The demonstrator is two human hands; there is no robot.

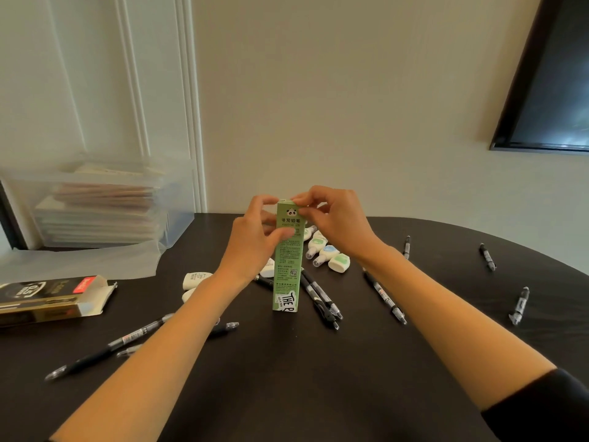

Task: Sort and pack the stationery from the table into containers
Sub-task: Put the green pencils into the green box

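Observation:
A tall green pencil box point(287, 269) with a panda print stands upright on the dark table point(287, 378). My left hand point(255, 240) grips its upper left side, thumb across the front. My right hand point(331, 218) pinches the flap at the box's top. Black pens lie scattered around: a few point(322, 298) just right of the box, one point(384, 296) under my right forearm, several point(105, 349) at the left. Correction tapes point(328, 252) in white, blue and green sit behind the box, and more white ones point(195, 279) lie by my left wrist.
An open black and gold pen box point(51, 299) lies at the left edge. Behind it stands a clear plastic bin point(95, 212) with stacked flat packs, its lid point(79, 260) lying in front. More pens point(487, 256) lie at the right. A dark screen point(554, 90) hangs on the wall.

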